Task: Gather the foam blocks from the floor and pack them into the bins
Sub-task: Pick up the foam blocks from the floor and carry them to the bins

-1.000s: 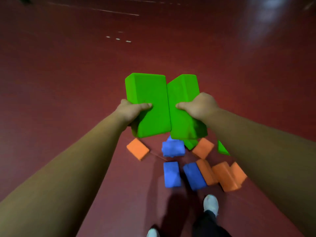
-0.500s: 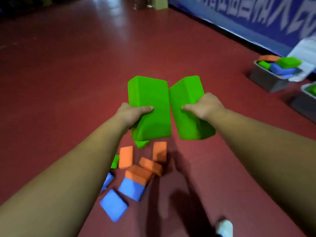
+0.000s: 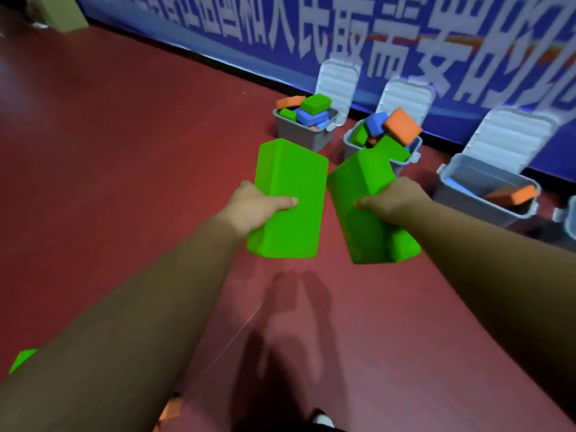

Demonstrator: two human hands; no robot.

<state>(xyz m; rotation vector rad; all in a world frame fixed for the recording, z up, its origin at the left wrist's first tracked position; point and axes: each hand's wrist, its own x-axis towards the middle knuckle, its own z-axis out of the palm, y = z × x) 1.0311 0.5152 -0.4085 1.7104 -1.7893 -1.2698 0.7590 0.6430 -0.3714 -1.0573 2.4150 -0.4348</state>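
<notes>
The step in hand looked like the carry to the bins, with both hands loaded. The left hand (image 3: pixel 258 207) gripped a large bright-green rectangular foam block (image 3: pixel 293 169), thumb laid across its top face and fingers curled out of sight beneath. The right hand (image 3: pixel 394 198) held a second bright-green foam block (image 3: pixel 371 241) the same way. The two blocks hung side by side above the dark red floor (image 3: pixel 124 151), nearly touching at their upper corners.

At twelve to one o'clock of the hands stood two small grey plastic bins (image 3: pixel 299 134) (image 3: pixel 416 151), both heaped with green, blue and orange blocks. At three o'clock a larger grey plastic bin (image 3: pixel 486 198) seemed to have room. The next move probably called for walking there, then lowering and releasing each block. A green block (image 3: pixel 21 358) remained on the floor at seven o'clock.
</notes>
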